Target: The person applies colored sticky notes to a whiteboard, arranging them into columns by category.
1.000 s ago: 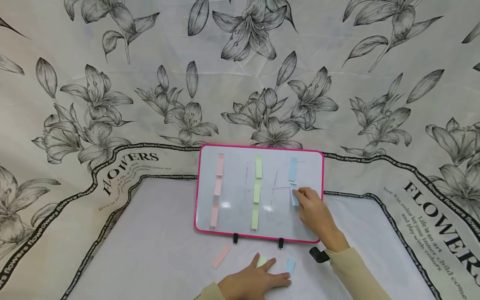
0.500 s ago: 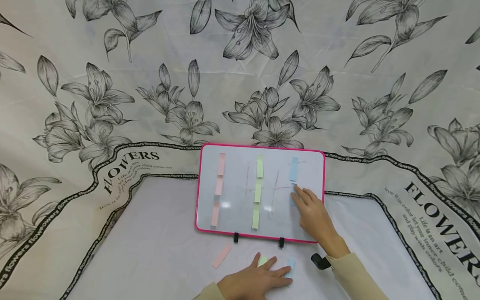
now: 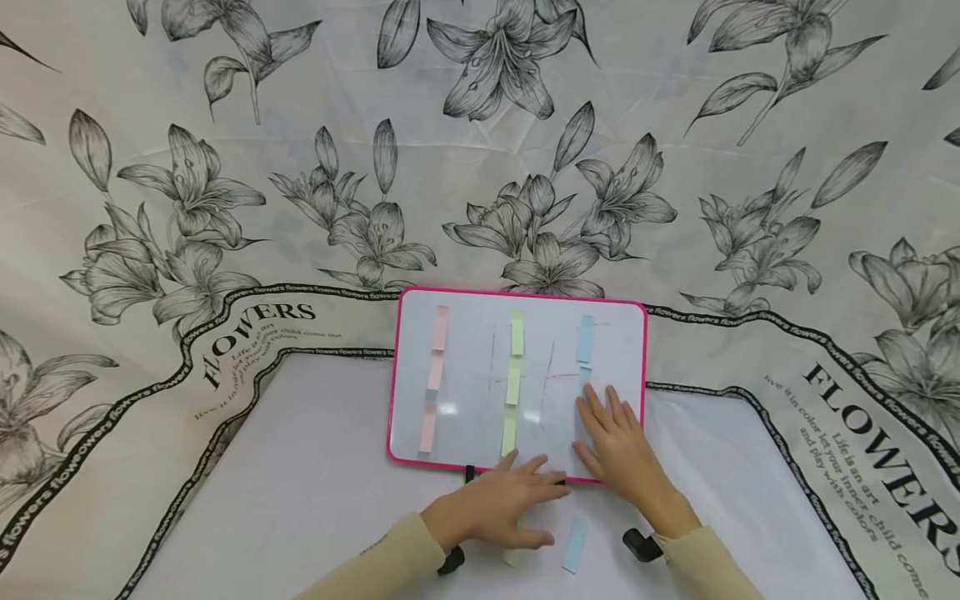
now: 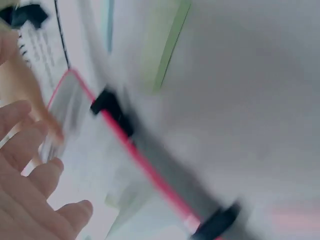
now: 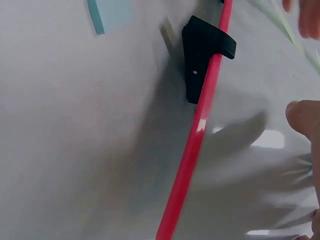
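Note:
A pink-framed whiteboard (image 3: 465,433) carries columns of pink sticky notes (image 3: 436,372), green sticky notes (image 3: 513,383) and blue sticky notes (image 3: 585,339). My right hand (image 3: 626,454) lies with straight, spread fingers over the lower blue note (image 3: 586,375), covering most of it. Fingers spread, my left hand (image 3: 498,504) is at the board's bottom edge and holds nothing. Below it on the table are a green sticky-note pad (image 4: 167,45), partly covered in the head view, and a blue sticky-note pad (image 3: 575,544).
Black clip feet (image 4: 112,110) grip the board's lower edge; one clip (image 5: 200,60) also shows close up in the right wrist view. A blurred pink strip (image 4: 297,217) lies on the white tablecloth (image 3: 315,467). Flower-printed cloth (image 3: 345,167) hangs behind.
My left hand has lifted off the pads on the table and moved up to the board's edge. My right hand went from pinching the blue note to straight fingers sliding down over it.

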The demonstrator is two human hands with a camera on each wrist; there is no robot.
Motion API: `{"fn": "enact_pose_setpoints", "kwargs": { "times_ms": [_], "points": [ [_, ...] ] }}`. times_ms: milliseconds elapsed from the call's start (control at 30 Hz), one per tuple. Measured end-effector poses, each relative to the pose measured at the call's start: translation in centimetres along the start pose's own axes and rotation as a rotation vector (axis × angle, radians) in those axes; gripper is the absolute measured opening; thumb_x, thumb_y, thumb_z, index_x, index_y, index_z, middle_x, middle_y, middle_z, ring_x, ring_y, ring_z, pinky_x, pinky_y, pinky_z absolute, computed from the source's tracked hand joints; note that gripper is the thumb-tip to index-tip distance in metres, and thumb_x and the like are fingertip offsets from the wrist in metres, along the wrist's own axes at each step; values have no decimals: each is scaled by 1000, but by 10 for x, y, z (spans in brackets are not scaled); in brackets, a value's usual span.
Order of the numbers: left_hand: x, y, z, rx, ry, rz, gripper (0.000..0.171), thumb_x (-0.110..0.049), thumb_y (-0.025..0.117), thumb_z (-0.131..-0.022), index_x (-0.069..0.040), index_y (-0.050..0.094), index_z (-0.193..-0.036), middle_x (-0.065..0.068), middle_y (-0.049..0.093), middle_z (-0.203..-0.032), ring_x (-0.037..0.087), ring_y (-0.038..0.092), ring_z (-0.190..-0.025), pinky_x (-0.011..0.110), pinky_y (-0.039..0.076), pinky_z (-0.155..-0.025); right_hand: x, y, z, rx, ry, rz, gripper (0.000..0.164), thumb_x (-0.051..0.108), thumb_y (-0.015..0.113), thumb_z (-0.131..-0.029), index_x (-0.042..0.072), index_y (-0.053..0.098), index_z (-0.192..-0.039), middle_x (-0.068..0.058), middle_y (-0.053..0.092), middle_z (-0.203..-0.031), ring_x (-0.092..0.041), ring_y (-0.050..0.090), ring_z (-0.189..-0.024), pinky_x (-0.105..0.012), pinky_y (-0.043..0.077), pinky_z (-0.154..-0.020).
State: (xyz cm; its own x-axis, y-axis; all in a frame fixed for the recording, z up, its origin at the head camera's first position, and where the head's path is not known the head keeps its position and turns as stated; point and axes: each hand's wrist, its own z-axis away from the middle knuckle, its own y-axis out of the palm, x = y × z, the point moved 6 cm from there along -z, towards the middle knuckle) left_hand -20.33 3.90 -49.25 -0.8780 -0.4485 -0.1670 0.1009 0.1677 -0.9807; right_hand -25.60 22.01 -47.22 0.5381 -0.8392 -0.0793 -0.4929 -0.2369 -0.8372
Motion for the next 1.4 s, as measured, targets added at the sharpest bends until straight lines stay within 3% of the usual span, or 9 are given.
{"fn": "enact_pose_setpoints", "kwargs": {
  "times_ms": [133, 233, 400, 567, 767, 1000, 1233, 1400],
  "points": [
    [17, -32, -5, -54, -34, -99, 65, -55, 56, -102, -22, 46, -157, -4, 45, -162, 27, 37, -153, 60, 35, -119, 2, 7, 7, 91, 49, -6, 85, 44, 74, -91, -5, 41, -153, -22, 34, -165, -57, 31, -147, -73, 32, -112],
    [34, -49, -11, -65, -104, -169, 63, -52, 57, -102, -23, 46, -157, -4, 44, -163, 25, 34, -155, 57, 32, -121, 6, 10, 11, 121, 62, -21, 91, 43, 76, -90, -6, 36, -155, -22, 31, -166, -57, 28, -148, -74, 30, -112],
    [55, -68, -27, -60, -178, -273, 62, -49, 59, -102, -23, 45, -157, -4, 42, -163, 22, 32, -156, 56, 29, -123, 11, 11, 15, 141, 76, -17, 96, 36, 83, -84, -7, 35, -156, -24, 30, -166, -58, 26, -149, -75, 29, -112],
    [59, -79, -45, -49, -178, -329, 63, -48, 59, -102, -23, 43, -158, -3, 40, -165, 22, 28, -157, 57, 27, -124, 14, 14, 21, 158, 79, 2, 91, 41, 75, -91, -7, 33, -156, -23, 27, -167, -59, 25, -149, -76, 28, -112],
    [56, -83, -67, -25, -144, -371, 63, -48, 59, -102, -24, 42, -158, -6, 39, -165, 20, 29, -157, 58, 28, -124, 15, 11, 23, 156, 85, -7, 93, 45, 74, -91, -7, 33, -157, -23, 25, -168, -59, 24, -149, -77, 26, -112],
    [62, -77, -90, -39, -118, -419, 59, -51, 51, -106, -25, 43, -158, -10, 39, -164, 22, 27, -157, 57, 25, -125, 17, 14, 25, 133, 51, -1, 90, 58, 56, -99, -8, 33, -156, -24, 24, -168, -60, 25, -148, -78, 29, -110],
    [63, -73, -106, -7, -161, -443, 64, -59, 37, -107, -26, 35, -162, -15, 32, -166, 25, 17, -160, 61, 17, -126, 18, 17, 24, 193, 101, -32, 92, 46, 70, -94, -6, 31, -158, -20, 17, -171, -58, 19, -151, -77, 23, -114],
    [61, -74, -113, 8, -184, -444, 66, -60, 35, -107, -26, 31, -163, -15, 28, -168, 26, 13, -161, 63, 13, -126, 18, 18, 24, 205, 122, -31, 94, 38, 77, -91, -4, 29, -159, -19, 16, -172, -58, 18, -152, -77, 22, -114]
  ]
}}
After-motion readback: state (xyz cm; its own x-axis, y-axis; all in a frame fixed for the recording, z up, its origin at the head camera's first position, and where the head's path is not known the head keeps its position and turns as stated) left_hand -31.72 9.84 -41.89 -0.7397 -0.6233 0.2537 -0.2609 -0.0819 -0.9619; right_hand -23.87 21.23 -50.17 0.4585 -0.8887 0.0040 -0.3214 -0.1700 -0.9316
